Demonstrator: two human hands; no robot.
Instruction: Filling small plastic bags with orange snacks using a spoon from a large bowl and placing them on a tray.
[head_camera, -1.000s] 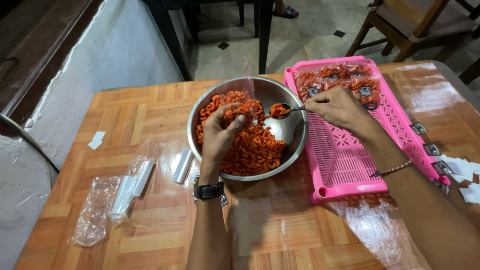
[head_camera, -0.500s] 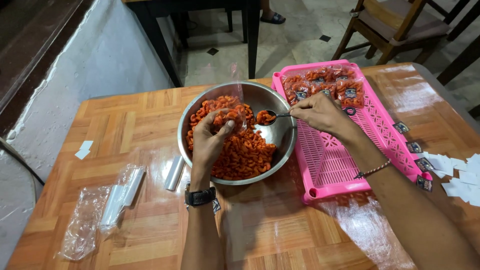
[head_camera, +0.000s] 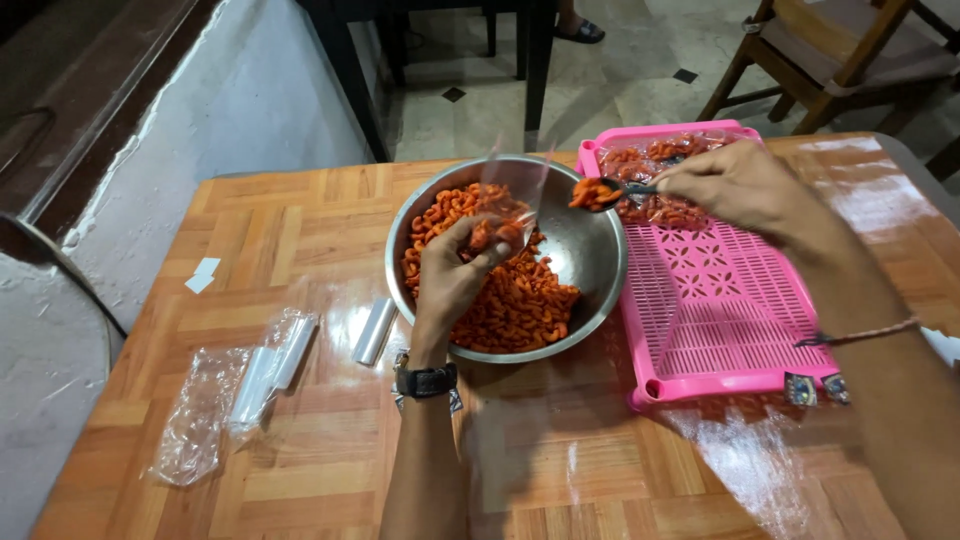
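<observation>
Left hand (head_camera: 452, 275) pinches a small clear bag (head_camera: 508, 205) upright above the steel bowl (head_camera: 590, 262), its lower part already holding some orange snack curls, while the right hand (head_camera: 735, 185) grips a spoon (head_camera: 605, 190) heaped with more of them, poised just right of the bag's mouth. On the wooden desk (head_camera: 280, 230) that bowl sits in the middle, its left half banked with orange curls (head_camera: 510, 300); touching its right side lies a pink slotted tray (head_camera: 715, 310), with filled packets (head_camera: 665, 180) bunched at its far end. To do this well, I judge the bag's mouth should be held wide and steady over the bowl, so that anything slipping from the spoon falls back in; the spoon should tip slowly, close to the opening. Its limp film is the main nuisance, since it may fold shut against the spoon. Left of the bowl lie a short roll of clear film (head_camera: 372, 331) and, nearer the desk's edge, a crumpled pack of empty bags (head_camera: 235, 395). Small white paper slips (head_camera: 203, 275) rest farther left. Two small dark labels (head_camera: 815, 388) lie at the tray's near corner.
</observation>
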